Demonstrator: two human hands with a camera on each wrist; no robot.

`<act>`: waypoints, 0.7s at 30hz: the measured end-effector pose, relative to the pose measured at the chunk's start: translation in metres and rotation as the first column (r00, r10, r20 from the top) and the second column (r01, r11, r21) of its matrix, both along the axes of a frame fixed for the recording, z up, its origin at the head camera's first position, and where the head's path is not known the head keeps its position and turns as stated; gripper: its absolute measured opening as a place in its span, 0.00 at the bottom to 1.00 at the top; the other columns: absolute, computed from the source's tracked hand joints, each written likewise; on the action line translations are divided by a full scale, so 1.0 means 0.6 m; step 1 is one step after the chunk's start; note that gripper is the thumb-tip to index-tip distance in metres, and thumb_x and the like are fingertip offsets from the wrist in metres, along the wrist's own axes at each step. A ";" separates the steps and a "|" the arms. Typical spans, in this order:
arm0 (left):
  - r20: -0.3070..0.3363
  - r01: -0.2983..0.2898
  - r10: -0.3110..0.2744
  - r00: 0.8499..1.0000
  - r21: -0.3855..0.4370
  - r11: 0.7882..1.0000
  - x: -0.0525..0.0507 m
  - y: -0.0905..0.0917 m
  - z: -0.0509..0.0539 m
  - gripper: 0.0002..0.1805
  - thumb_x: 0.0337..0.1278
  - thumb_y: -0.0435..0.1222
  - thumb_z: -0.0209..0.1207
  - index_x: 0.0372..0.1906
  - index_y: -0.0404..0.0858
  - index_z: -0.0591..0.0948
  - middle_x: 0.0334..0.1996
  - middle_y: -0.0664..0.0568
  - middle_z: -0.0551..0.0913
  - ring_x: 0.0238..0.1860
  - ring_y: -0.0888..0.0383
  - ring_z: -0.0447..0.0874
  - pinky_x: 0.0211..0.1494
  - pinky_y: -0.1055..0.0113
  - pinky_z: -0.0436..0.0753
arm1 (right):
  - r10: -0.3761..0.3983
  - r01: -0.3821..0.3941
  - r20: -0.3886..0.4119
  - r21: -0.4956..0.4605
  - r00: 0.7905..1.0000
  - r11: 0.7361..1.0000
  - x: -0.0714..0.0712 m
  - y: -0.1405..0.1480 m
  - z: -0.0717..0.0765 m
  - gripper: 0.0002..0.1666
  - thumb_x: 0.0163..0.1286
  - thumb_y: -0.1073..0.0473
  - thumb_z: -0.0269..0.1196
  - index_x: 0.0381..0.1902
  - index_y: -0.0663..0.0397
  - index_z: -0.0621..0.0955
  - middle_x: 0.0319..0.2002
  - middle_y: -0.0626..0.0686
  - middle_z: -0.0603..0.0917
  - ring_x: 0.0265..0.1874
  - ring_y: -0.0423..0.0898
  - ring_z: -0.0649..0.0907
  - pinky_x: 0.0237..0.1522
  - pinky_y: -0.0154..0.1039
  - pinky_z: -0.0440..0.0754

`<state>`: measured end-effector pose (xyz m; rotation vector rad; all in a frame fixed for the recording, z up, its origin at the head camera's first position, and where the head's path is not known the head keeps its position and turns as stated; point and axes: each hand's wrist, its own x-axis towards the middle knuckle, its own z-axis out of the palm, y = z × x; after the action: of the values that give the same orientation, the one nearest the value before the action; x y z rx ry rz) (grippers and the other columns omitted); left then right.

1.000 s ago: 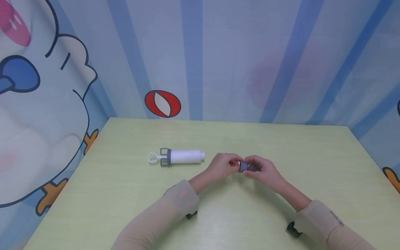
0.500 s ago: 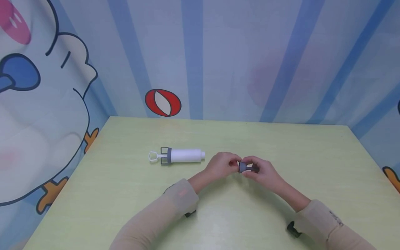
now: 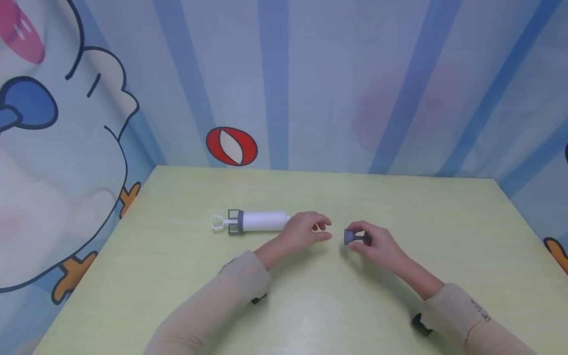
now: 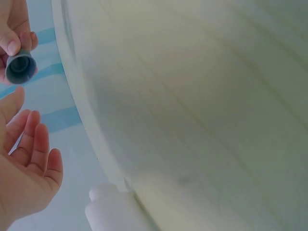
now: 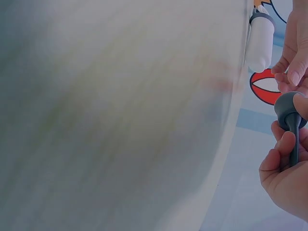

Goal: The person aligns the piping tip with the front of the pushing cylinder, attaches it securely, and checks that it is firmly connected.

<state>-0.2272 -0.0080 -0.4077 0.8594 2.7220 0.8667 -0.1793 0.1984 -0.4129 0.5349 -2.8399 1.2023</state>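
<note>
Holding by pinch: right hand [image 3: 380,245], thumb and fingers closed on a grey cup-shaped piece [image 3: 348,237], just right of centre in the head view. Wide end of the piece points to the left of the frame; a thin dark stem [image 5: 294,144] runs back toward the palm. Left wrist view, upper left: hollow round mouth of the piece visible. Right wrist view, right edge: its rounded back and the stem between the fingers.

Left hand [image 3: 301,231]: released, thumb and fingers parted and loosely bent, near the middle of the head view. Fingertips directed at the grey piece; visible gap between them.

White cylinder [image 3: 265,221]: lying on its side left of centre, long axis across the frame. Grey collar [image 3: 240,222] with two square side loops at its left end, white ring handle [image 3: 217,223] beyond that. Left hand partly covers its narrow right end in the head view; contact there cannot be told from that view.

Surface: pale yellow-green table [image 3: 310,315]. Both forearms, in beige sleeves [image 3: 208,305], enter from the bottom edge. Behind: blue striped wall [image 3: 333,88], red oval with white centre [image 3: 231,146], large cartoon figure [image 3: 57,197] at left.
</note>
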 end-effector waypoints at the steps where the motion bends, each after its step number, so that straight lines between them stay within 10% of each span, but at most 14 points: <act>1: 0.003 -0.001 0.001 1.000 -0.004 1.000 -0.001 -0.004 0.000 0.19 0.50 0.45 0.59 0.47 0.44 0.78 0.37 0.57 0.80 0.38 0.62 0.76 0.42 0.73 0.75 | 0.001 -0.001 0.004 -0.001 1.000 1.000 -0.001 0.001 -0.001 0.18 0.54 0.62 0.64 0.44 0.57 0.75 0.36 0.55 0.79 0.23 0.42 0.69 0.24 0.30 0.68; 21: -0.021 -0.058 0.055 0.998 -0.205 0.977 -0.035 -0.095 0.019 0.25 0.48 0.46 0.60 0.54 0.48 0.74 0.55 0.54 0.74 0.57 0.55 0.67 0.60 0.57 0.67 | 0.003 -0.003 -0.001 -0.003 1.000 1.000 -0.004 0.006 -0.003 0.17 0.55 0.62 0.63 0.44 0.57 0.75 0.36 0.55 0.80 0.24 0.42 0.68 0.24 0.30 0.66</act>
<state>-0.2480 -0.0650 -0.3965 0.7533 2.7991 0.5762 -0.1815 0.2017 -0.4147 0.5401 -2.8375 1.2063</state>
